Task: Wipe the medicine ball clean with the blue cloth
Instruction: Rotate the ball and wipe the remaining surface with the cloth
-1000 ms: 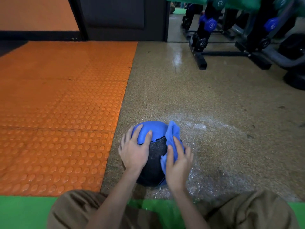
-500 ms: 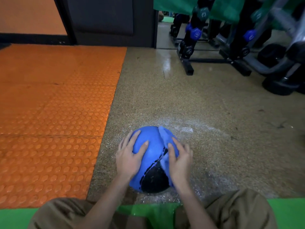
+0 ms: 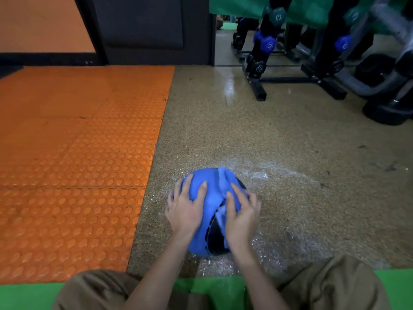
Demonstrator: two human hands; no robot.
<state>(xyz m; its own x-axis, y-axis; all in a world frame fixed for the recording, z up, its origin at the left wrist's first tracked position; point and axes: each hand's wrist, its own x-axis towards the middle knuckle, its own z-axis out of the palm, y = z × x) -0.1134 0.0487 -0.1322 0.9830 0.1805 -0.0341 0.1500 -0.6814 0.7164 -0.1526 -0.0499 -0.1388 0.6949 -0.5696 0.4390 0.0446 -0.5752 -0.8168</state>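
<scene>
Turning under the palms, the medicine ball (image 3: pixel 212 193) now shows mostly blue skin and only a narrow black wedge, where a second ago a broad black panel faced up. It sits on the speckled floor (image 3: pixel 301 186) just before the knees. Neither grip is closed: the left hand (image 3: pixel 185 209) lies flat on the ball, fingers spread, and the right hand (image 3: pixel 241 213) presses the blue cloth (image 3: pixel 225 177) with straight fingers. Merely pressed, the cloth could slide off, or the ball could roll away sideways.
</scene>
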